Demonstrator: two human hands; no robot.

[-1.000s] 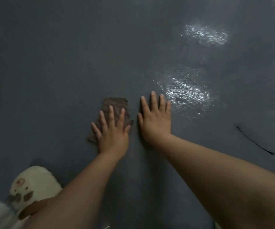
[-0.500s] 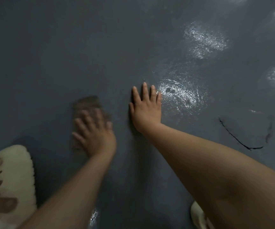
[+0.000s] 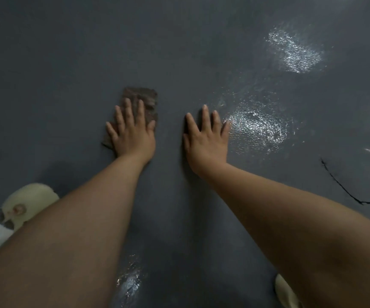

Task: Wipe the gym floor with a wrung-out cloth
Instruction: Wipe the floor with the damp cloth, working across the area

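Observation:
A folded brown cloth [image 3: 145,97] lies flat on the dark grey gym floor [image 3: 57,74]. My left hand [image 3: 133,132] presses down on it with straight, spread fingers, and covers its near half. To the right, my right hand [image 3: 206,134] rests flat on the bare floor, fingers straight, about a hand's width from the cloth. Wet, shiny patches [image 3: 257,127] glisten on the floor just right of my right hand.
A cream slipper [image 3: 27,202] sits at the lower left under my left forearm, another slipper [image 3: 287,293] at the bottom right. A black curved mark [image 3: 346,190] crosses the floor at the right. More wet patches shine at the upper right [image 3: 295,52].
My left hand slid the cloth to the left and toward me, then pushed it forward and right again. My right hand stayed planted on the floor.

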